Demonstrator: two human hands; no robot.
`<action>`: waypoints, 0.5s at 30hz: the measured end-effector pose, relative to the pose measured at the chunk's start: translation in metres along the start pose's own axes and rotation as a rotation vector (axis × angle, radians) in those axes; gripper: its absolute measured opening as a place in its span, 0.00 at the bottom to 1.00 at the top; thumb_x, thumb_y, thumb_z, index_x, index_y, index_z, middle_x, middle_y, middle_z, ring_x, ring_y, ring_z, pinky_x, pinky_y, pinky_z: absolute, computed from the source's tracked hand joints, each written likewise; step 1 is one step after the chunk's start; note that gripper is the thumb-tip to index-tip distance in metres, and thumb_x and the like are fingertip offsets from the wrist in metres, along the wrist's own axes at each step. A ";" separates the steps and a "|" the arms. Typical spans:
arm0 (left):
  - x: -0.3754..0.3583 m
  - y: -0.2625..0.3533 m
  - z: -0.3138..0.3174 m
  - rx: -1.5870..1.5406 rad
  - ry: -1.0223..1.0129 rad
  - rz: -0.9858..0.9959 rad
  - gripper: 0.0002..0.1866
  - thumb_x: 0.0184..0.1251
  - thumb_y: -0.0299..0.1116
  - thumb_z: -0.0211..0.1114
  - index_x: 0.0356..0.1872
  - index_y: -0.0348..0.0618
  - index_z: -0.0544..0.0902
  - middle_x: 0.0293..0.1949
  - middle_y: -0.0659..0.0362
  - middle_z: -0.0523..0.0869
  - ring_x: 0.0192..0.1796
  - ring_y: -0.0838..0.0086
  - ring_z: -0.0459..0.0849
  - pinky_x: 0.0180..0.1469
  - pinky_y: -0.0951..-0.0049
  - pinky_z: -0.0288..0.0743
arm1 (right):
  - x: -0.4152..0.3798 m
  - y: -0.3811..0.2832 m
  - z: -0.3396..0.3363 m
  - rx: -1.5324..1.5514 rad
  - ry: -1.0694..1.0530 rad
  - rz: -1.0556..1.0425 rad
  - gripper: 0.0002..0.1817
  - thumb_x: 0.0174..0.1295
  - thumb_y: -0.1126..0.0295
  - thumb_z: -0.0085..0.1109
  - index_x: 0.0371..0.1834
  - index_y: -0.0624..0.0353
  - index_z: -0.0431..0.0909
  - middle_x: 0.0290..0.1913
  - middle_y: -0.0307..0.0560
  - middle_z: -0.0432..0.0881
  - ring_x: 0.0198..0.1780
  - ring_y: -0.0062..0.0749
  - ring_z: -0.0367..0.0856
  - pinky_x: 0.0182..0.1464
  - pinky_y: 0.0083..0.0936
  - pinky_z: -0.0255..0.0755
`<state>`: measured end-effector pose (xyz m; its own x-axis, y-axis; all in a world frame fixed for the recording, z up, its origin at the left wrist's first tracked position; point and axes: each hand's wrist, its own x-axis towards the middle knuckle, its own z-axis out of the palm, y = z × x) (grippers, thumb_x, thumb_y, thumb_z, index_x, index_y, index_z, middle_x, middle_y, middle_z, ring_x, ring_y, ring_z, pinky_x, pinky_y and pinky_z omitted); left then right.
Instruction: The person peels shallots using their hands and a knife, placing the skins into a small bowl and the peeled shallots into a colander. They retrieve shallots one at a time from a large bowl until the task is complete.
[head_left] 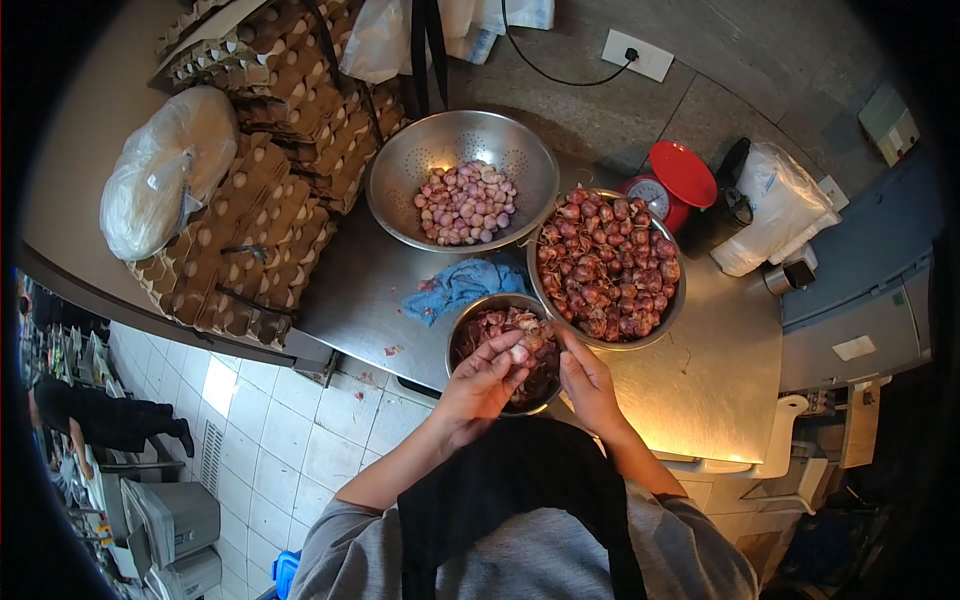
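My left hand pinches a pale, partly peeled shallot over a metal bowl of loose skins. Close by on the right, my right hand has its fingers drawn together above the same bowl; whatever they grip is too small to make out. Behind it, a larger steel bowl is heaped with unpeeled reddish shallots. A steel colander farther back holds peeled pinkish shallots. Between colander and skin bowl lies a crumpled blue cloth.
Stacked egg trays with a clear plastic bag on top stand at the left. A red kitchen scale, a dark container and a white bag line the back right of the steel table. Another person is far left.
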<state>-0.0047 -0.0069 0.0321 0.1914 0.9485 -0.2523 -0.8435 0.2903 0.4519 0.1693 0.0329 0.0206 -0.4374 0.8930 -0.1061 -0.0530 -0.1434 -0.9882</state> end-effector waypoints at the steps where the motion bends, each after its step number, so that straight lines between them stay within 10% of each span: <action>1: 0.000 0.001 0.001 -0.005 0.011 -0.009 0.18 0.64 0.29 0.55 0.55 0.39 0.69 0.45 0.62 0.77 0.48 0.77 0.76 0.53 0.78 0.68 | -0.001 -0.003 0.000 0.056 -0.011 0.034 0.23 0.67 0.70 0.41 0.64 0.61 0.57 0.55 0.41 0.68 0.38 0.18 0.69 0.44 0.12 0.64; 5: 0.003 0.000 -0.003 0.005 0.023 0.010 0.18 0.64 0.27 0.54 0.55 0.42 0.69 0.48 0.61 0.76 0.49 0.76 0.75 0.55 0.77 0.68 | -0.011 -0.017 0.007 0.058 -0.092 0.092 0.24 0.67 0.69 0.41 0.66 0.60 0.54 0.54 0.38 0.67 0.33 0.16 0.64 0.39 0.10 0.62; 11: 0.002 -0.006 -0.002 0.172 0.137 0.127 0.15 0.61 0.25 0.58 0.50 0.41 0.75 0.51 0.61 0.75 0.53 0.78 0.72 0.57 0.73 0.67 | -0.010 -0.012 0.017 -0.284 -0.143 -0.129 0.23 0.65 0.69 0.43 0.64 0.61 0.57 0.62 0.51 0.64 0.63 0.33 0.62 0.62 0.23 0.54; 15: 0.002 -0.008 -0.009 0.170 0.131 0.112 0.15 0.60 0.24 0.58 0.50 0.41 0.75 0.49 0.59 0.77 0.52 0.76 0.74 0.57 0.72 0.68 | -0.008 -0.010 0.015 -0.236 -0.110 -0.106 0.22 0.66 0.68 0.43 0.62 0.64 0.60 0.61 0.51 0.65 0.63 0.32 0.61 0.63 0.22 0.52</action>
<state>-0.0023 -0.0082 0.0206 0.0251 0.9547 -0.2964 -0.7571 0.2118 0.6180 0.1597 0.0210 0.0328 -0.5358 0.8443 -0.0012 0.1010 0.0627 -0.9929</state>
